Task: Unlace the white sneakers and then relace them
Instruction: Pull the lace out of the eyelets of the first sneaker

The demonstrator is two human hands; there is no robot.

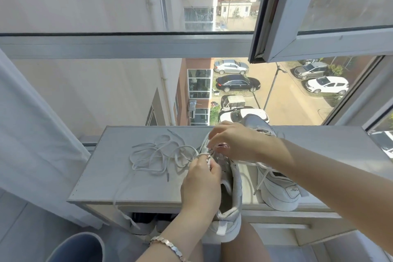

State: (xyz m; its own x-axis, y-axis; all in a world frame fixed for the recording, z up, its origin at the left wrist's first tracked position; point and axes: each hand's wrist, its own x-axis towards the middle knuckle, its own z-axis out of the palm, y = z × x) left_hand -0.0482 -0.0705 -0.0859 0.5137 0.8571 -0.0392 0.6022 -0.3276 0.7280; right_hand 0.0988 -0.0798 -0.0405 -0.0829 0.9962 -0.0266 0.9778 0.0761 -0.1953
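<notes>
The left forearm rises from the bottom edge, a metal bracelet [168,244] on its wrist. The left hand [201,181] shows its back to the camera, fingers curled, thumb and forefinger pinching a white lace [200,155] at their tips. The bare right arm reaches in from the right edge, slanting down and leftward. The right hand [231,140] is palm-down just above the left, its fingers bent and bunched, tips pinching the same lace. The two hands nearly touch. A bare thigh [244,242] shows below.
</notes>
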